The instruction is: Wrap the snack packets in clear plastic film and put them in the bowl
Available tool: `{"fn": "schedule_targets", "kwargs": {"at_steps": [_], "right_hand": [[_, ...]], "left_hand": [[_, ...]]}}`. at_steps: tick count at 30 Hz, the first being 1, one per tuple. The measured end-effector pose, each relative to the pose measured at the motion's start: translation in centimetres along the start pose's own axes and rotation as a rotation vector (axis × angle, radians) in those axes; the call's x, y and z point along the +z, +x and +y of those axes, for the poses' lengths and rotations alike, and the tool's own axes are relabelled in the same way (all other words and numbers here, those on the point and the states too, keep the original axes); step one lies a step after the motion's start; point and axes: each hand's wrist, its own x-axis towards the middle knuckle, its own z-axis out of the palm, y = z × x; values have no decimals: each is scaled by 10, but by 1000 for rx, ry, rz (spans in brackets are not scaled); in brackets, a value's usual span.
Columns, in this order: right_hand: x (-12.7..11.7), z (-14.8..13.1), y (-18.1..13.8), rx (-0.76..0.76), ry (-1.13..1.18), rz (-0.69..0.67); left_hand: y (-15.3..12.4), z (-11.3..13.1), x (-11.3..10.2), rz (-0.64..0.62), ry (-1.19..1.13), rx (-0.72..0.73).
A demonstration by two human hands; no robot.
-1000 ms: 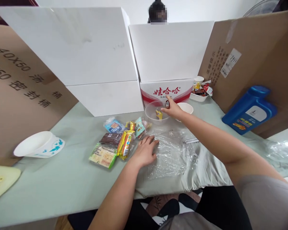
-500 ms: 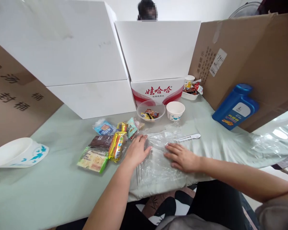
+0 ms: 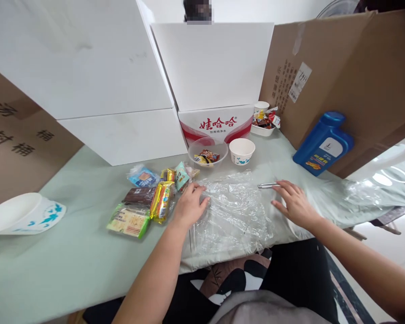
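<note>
Plastic film (image 3: 234,220) on green tablecloth (image 3: 70,256) | left hand (image 3: 190,205) half-spread, empty | right hand (image 3: 296,204) splayed, touching cutter (image 3: 266,185) | boxes (image 3: 212,67) behind

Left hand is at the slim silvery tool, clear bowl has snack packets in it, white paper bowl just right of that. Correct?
One fix: the right hand is at the slim silvery tool, per the head view. The clear bowl does have snack packets in it, with the white paper bowl just right of that.
</note>
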Motion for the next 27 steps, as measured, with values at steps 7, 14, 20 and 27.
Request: {"fn": "schedule_targets", "kwargs": {"at_steps": [7, 14, 20, 27], "right_hand": [[-15, -49, -41, -446, 329, -318], [-22, -44, -54, -338, 547, -237], [-22, -41, -22, -6, 592, -181], [10, -37, 39, 184, 314, -163]], "left_hand": [[-68, 23, -31, -448, -178, 245], [-128, -1, -30, -417, -288, 205], [-93, 3, -50, -476, -516, -57], [-26, -4, -27, -286, -100, -221]]}}
